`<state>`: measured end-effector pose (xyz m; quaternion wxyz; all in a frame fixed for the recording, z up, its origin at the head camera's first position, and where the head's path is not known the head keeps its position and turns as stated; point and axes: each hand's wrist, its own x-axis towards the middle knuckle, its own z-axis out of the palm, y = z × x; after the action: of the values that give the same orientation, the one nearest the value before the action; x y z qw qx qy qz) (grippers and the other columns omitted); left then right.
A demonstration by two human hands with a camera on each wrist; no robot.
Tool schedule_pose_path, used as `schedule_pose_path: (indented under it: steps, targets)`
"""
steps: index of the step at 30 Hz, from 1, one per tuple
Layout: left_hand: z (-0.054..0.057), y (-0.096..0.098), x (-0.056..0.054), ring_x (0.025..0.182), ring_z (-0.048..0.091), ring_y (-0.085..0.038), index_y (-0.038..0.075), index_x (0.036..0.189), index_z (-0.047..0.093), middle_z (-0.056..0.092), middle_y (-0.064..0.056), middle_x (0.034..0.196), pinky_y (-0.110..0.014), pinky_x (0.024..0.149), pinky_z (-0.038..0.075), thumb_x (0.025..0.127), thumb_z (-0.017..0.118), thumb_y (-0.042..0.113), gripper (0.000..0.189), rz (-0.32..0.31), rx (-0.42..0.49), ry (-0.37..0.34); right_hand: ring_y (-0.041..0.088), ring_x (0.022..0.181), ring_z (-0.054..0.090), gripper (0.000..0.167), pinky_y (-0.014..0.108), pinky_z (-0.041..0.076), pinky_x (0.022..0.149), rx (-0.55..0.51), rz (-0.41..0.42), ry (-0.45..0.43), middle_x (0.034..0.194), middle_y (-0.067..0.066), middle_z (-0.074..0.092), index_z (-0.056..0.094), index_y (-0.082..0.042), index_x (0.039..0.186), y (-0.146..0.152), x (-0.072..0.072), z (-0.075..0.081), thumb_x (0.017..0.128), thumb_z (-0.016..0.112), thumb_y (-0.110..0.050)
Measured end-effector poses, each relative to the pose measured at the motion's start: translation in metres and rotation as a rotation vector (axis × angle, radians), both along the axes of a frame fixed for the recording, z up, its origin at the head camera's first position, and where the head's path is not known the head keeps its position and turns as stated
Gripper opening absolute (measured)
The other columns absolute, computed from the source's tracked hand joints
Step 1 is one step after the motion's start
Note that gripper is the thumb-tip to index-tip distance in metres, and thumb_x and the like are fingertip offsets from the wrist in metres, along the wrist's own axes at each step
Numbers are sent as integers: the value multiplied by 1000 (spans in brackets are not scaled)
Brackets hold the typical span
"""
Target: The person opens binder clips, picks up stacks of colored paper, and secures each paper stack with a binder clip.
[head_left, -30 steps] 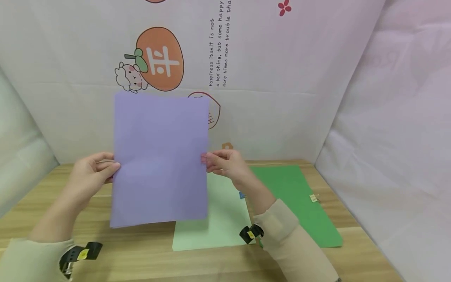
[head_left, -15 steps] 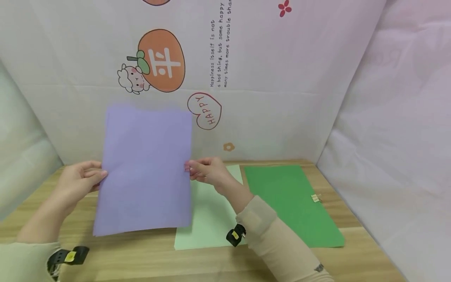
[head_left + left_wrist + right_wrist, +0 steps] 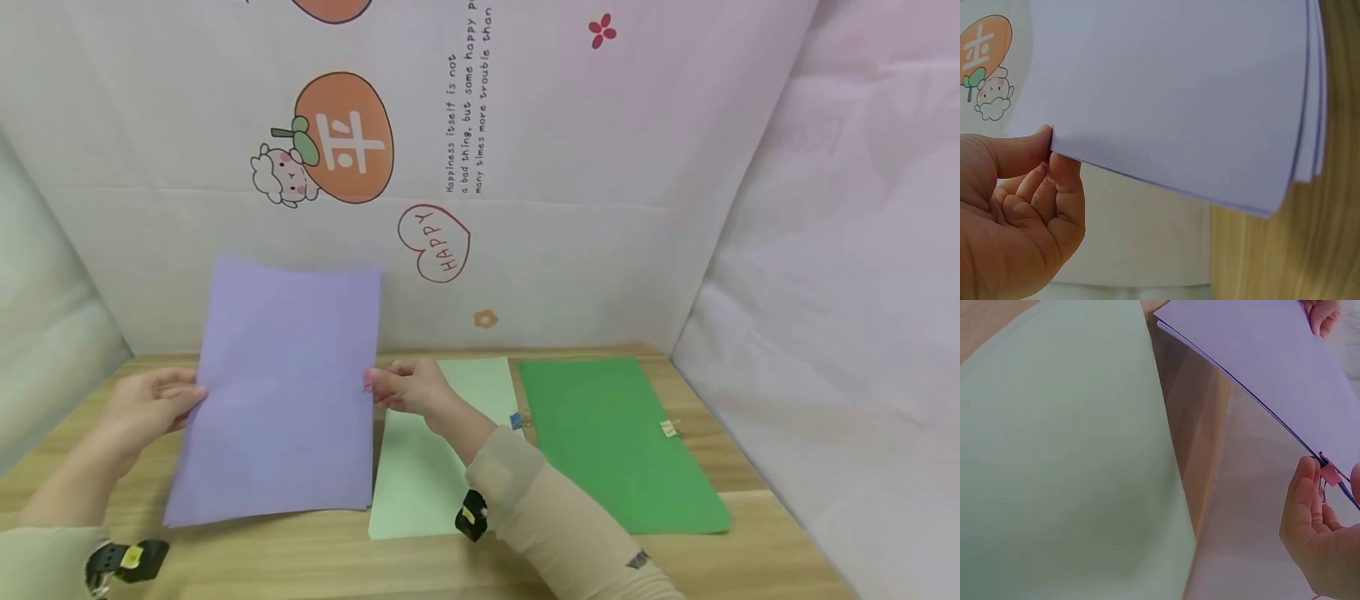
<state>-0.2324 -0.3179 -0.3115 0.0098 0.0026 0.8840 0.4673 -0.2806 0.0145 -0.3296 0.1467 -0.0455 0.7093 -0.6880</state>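
A stack of purple paper sheets [image 3: 285, 392] is held up at a tilt over the left part of the wooden table. My left hand [image 3: 146, 408] pinches its left edge between thumb and fingers. At the opposite edge, my right hand [image 3: 412, 387] grips a pink binder clip [image 3: 1331, 474] that sits on the sheets, as the right wrist view shows. Several loose layers fan apart at the stack's lower corner [image 3: 1310, 169] in the left wrist view. Whether the lower edge touches the table cannot be told.
Light green paper [image 3: 420, 483] lies beside the purple stack, with a blue binder clip [image 3: 516, 421] on its right edge. Further right lies dark green paper [image 3: 615, 450] with a pale yellow binder clip [image 3: 668, 429]. A printed white cloth [image 3: 555, 250] hangs behind the table [image 3: 300, 558].
Both hands have carried the purple sheets down and to the left, and the sheets lean back more. More of the light green paper and the blue clip now show.
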Motion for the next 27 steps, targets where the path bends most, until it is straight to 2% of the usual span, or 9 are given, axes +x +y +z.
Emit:
schedule_pose_path:
  steps: [2, 4, 7, 8, 11, 13, 16, 23, 27]
  targets:
    - [-2, -4, -1, 75, 58, 11, -24, 135, 34, 68, 18, 90, -16, 67, 55, 103, 51, 15, 54, 8, -26, -4, 11, 62, 62, 27, 35, 61, 81, 7, -8, -20, 75, 5, 69, 72, 7, 101, -5, 0, -3, 92, 72, -19]
    - [-4, -6, -2, 74, 57, 11, -24, 135, 34, 71, 3, 96, -16, 67, 55, 103, 51, 15, 54, 20, -63, -5, 10, 61, 63, 28, 33, 61, 79, 19, -10, -39, 76, 7, 70, 72, 6, 101, -9, 1, -6, 92, 73, -21]
    - [-7, -11, -4, 74, 55, 12, -24, 136, 34, 69, -19, 108, -17, 67, 54, 103, 50, 16, 54, 25, -111, -19, 9, 59, 63, 28, 25, 60, 70, 40, -13, -58, 76, 9, 71, 72, 3, 98, -14, 1, -9, 92, 73, -24]
    - [-8, -12, -4, 74, 54, 11, -24, 136, 34, 68, -22, 110, -17, 66, 54, 103, 50, 16, 54, 25, -128, -25, 9, 58, 63, 28, 22, 59, 65, 44, -16, -64, 76, 9, 71, 72, 3, 96, -15, 1, -11, 92, 73, -25]
    - [-12, -14, -6, 73, 54, 8, -24, 134, 37, 68, -17, 104, -18, 66, 54, 103, 49, 16, 53, 22, -154, -43, 9, 55, 62, 28, 16, 53, 56, 53, -25, -78, 73, 7, 70, 71, 1, 93, -19, 2, -16, 92, 72, -27]
    - [-14, -16, -5, 72, 53, 5, -24, 133, 38, 67, -6, 96, -19, 65, 54, 102, 50, 16, 52, 22, -167, -54, 8, 54, 61, 27, 15, 50, 52, 55, -31, -90, 71, 6, 69, 71, 0, 91, -21, 2, -20, 92, 72, -27]
    - [-17, -18, -5, 70, 52, 3, -24, 132, 38, 64, 5, 91, -19, 64, 53, 102, 50, 15, 51, 9, -175, -63, 8, 53, 60, 26, 14, 48, 50, 74, -42, -99, 69, 5, 67, 70, -2, 87, -24, 2, -25, 92, 72, -27]
    - [-26, -19, -7, 66, 49, 1, -25, 129, 40, 56, 9, 81, -19, 62, 51, 102, 50, 13, 48, -5, -193, -55, 9, 51, 57, 24, 16, 51, 52, 153, -78, -94, 71, 11, 71, 69, -1, 86, -29, 4, -35, 93, 71, -23]
    - [-30, -18, -12, 70, 49, -1, -25, 128, 43, 59, 3, 87, -20, 62, 50, 101, 51, 12, 46, -30, -214, -72, 9, 47, 54, 27, 20, 55, 54, 266, -94, -71, 72, 16, 73, 72, 2, 84, -30, 8, -40, 93, 71, -23]
